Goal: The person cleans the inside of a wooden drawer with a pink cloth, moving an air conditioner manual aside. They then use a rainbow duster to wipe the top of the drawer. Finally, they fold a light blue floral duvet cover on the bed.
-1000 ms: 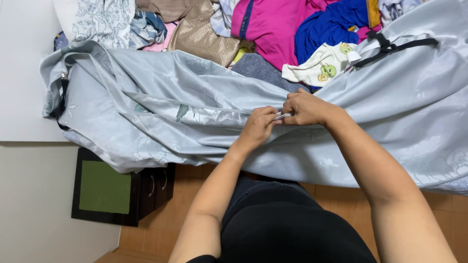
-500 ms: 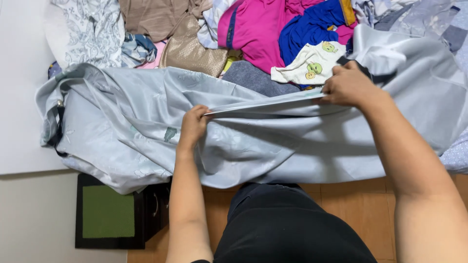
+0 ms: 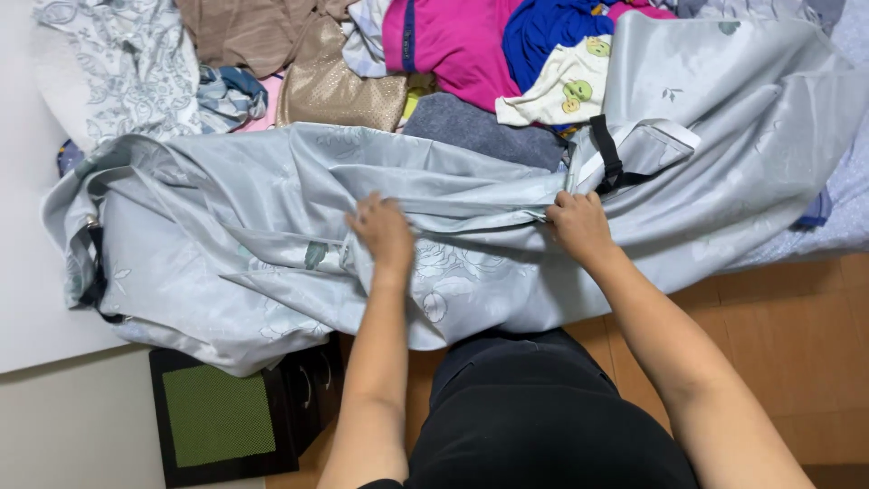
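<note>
Across the bed's edge lies the large pale grey satin sheet with faint flower print (image 3: 226, 244); the left hand (image 3: 385, 231) presses flat on it, fingers spread, while the right hand (image 3: 577, 222) pinches its folded hem. This looks like the straightening step of a fold, and the next move seems to call for an even pull along that hem.

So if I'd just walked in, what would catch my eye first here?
Probably the big pale grey sheet with a faint flower print, spread across the middle, with the left hand flat on it and the right hand gripping a fold beside a black strap. Behind it, the bright pink garment and blue garment stand out in the clothes pile at the top.
</note>
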